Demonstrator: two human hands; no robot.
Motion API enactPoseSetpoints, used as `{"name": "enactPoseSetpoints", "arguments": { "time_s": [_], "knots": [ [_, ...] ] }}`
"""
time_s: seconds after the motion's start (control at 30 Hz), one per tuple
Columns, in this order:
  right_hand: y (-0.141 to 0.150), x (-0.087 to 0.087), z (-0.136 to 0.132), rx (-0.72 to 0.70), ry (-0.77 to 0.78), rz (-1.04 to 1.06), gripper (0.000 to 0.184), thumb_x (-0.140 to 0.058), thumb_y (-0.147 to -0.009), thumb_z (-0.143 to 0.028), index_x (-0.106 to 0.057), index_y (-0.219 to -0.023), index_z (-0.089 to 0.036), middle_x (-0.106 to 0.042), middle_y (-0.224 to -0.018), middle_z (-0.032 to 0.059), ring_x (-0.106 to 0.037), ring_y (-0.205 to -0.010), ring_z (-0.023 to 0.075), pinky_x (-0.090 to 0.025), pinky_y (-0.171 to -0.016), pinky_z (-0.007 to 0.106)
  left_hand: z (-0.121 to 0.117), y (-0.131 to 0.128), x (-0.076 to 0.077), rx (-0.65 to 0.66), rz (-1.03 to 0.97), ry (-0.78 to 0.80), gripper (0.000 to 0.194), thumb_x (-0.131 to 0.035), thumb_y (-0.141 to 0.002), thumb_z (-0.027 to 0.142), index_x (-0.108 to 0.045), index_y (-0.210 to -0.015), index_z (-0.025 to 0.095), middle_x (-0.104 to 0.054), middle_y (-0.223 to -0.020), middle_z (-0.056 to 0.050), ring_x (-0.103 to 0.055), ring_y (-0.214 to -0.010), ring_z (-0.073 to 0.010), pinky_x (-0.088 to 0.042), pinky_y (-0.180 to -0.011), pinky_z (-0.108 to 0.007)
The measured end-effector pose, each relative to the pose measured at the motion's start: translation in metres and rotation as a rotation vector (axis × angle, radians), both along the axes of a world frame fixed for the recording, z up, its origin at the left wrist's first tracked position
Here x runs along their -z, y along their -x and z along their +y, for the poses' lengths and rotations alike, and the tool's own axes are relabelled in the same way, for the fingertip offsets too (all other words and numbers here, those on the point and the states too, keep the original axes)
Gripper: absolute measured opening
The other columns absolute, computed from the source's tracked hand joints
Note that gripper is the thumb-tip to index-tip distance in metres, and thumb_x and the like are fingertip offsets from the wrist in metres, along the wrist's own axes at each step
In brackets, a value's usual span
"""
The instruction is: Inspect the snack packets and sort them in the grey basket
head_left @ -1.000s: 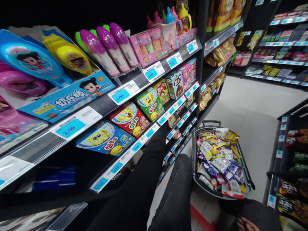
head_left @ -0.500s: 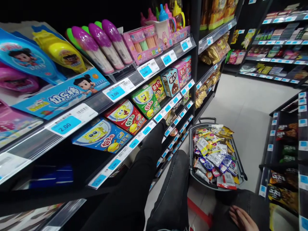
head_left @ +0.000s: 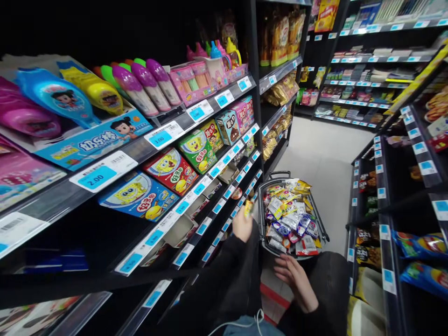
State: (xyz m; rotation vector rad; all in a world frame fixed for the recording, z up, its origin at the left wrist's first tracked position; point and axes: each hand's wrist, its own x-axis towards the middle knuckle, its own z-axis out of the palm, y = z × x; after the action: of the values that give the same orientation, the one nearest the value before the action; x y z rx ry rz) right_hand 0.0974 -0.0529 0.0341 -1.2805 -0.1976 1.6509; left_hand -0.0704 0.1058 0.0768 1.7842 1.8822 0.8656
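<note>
My left hand [head_left: 242, 225] is closed around a small yellow packet [head_left: 248, 208], just left of the shopping basket and in front of the lower shelves. The packet is blurred, so its print cannot be read. My right hand [head_left: 296, 280] is held over my leg near the basket's close end, fingers spread and holding nothing. Between the hands and the aisle stands a dark shopping basket [head_left: 325, 237] heaped with small snack packets [head_left: 294, 214] in yellow, silver, purple and red.
Shelves on the left hold SpongeBob snack boxes [head_left: 171, 170], purple-capped tubes [head_left: 149, 84] and blue toy-shaped candy packs [head_left: 66, 98] behind a price rail [head_left: 101, 175]. To the right, another shelf holds blue snack bags [head_left: 425, 275]. Pale floor [head_left: 311, 144] runs toward the back shelves.
My left hand has come out of the lower shelf with the yellow packet in it. My right hand has risen from my leg and spread. The view has turned right.
</note>
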Motion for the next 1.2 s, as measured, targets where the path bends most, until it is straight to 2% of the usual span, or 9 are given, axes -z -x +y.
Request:
{"name": "enactPoseSetpoints", "arguments": {
  "time_s": [0.1,0.2,0.37,0.5,0.6,0.7,0.9,1.07,1.2],
  "knots": [
    [0.019,-0.036,0.010,0.071,-0.101,0.090,0.062,-0.070,-0.064,-0.049,-0.049,-0.119,-0.028,-0.063,-0.115,0.0062,-0.064,-0.098,0.0232,-0.052,-0.081,0.039,-0.073,-0.043,-0.003,0.386,0.219,-0.167,0.015,-0.049,-0.074,0.013,-0.060,-0.083,0.018,-0.064,-0.073,-0.007,-0.060,-0.076,-0.0220,-0.045,-0.084,-0.039],
    [0.015,-0.064,0.006,0.121,-0.221,0.081,0.058,-0.066,-0.070,-0.042,-0.049,-0.122,-0.024,-0.063,-0.115,0.0064,-0.057,-0.110,0.0224,-0.044,-0.096,0.039,-0.120,-0.074,-0.026,0.611,0.276,-0.217,0.021,-0.046,-0.076,0.013,-0.062,-0.089,0.017,-0.065,-0.081,-0.010,-0.058,-0.083,-0.0236,-0.035,-0.099,-0.046],
    [-0.023,-0.090,-0.023,0.165,-0.246,-0.022,0.054,-0.064,-0.069,-0.038,-0.053,-0.118,-0.021,-0.066,-0.110,0.0072,-0.059,-0.107,0.0252,-0.042,-0.098,0.044,-0.132,-0.068,-0.079,0.938,0.084,-0.140,0.046,-0.061,-0.071,0.041,-0.059,-0.111,0.017,-0.063,-0.103,-0.011,-0.051,-0.103,-0.0277,-0.012,-0.110,-0.054],
    [-0.045,-0.109,-0.035,0.016,-0.335,-0.101,0.050,-0.062,-0.066,-0.042,-0.058,-0.111,-0.020,-0.068,-0.104,0.0090,-0.060,-0.104,0.0290,-0.045,-0.094,0.049,-0.114,-0.039,-0.101,0.791,-0.140,-0.038,0.047,-0.066,-0.070,0.044,-0.062,-0.112,0.024,-0.035,-0.142,-0.011,-0.025,-0.131,-0.0348,-0.014,-0.108,-0.054],
    [-0.050,-0.121,-0.032,-0.132,-0.365,-0.117,0.044,-0.060,-0.065,-0.046,-0.063,-0.099,-0.018,-0.070,-0.094,0.0091,-0.062,-0.101,0.0301,-0.047,-0.087,0.050,-0.105,-0.027,-0.102,0.879,-0.512,0.245,0.064,-0.069,-0.069,0.041,-0.050,-0.127,0.022,-0.043,-0.137,-0.012,-0.042,-0.123,-0.0293,-0.035,-0.102,-0.042],
    [-0.050,-0.127,-0.027,-0.248,-0.398,-0.131,0.039,-0.058,-0.066,-0.046,-0.065,-0.091,-0.017,-0.070,-0.090,0.0074,-0.062,-0.098,0.0296,-0.049,-0.083,0.050,-0.106,-0.022,-0.098,0.882,-0.684,0.390,0.061,-0.071,-0.068,0.034,-0.053,-0.125,0.019,-0.056,-0.126,-0.011,-0.054,-0.112,-0.0257,-0.044,-0.094,-0.035],
    [-0.041,-0.125,-0.029,-0.227,-0.438,-0.410,0.051,-0.059,-0.074,-0.038,-0.051,-0.120,-0.018,-0.064,-0.112,0.0067,-0.057,-0.109,0.0259,-0.046,-0.094,0.044,-0.116,-0.018,-0.096,0.689,-0.609,0.270,0.041,-0.071,-0.069,0.028,-0.066,-0.108,0.016,-0.065,-0.112,-0.010,-0.061,-0.104,-0.0233,-0.047,-0.092,-0.032],
    [-0.040,-0.132,-0.035,-0.030,-0.567,-0.838,0.078,-0.065,-0.073,-0.033,-0.025,-0.140,-0.023,-0.035,-0.144,0.0082,-0.034,-0.132,0.0238,-0.029,-0.109,0.041,-0.115,-0.012,-0.108,0.620,-0.490,0.150,0.035,-0.072,-0.067,0.027,-0.070,-0.100,0.016,-0.069,-0.102,-0.008,-0.065,-0.093,-0.0215,-0.050,-0.087,-0.029],
    [-0.053,-0.139,-0.036,-0.264,-0.717,-0.939,0.060,-0.069,-0.071,-0.032,-0.048,-0.127,-0.024,-0.056,-0.128,0.0073,-0.053,-0.116,0.0243,-0.044,-0.097,0.039,-0.114,-0.008,-0.121,0.652,-0.442,0.138,0.031,-0.073,-0.066,0.027,-0.071,-0.095,0.016,-0.071,-0.095,-0.007,-0.067,-0.086,-0.0208,-0.053,-0.081,-0.028]
  ]
}}
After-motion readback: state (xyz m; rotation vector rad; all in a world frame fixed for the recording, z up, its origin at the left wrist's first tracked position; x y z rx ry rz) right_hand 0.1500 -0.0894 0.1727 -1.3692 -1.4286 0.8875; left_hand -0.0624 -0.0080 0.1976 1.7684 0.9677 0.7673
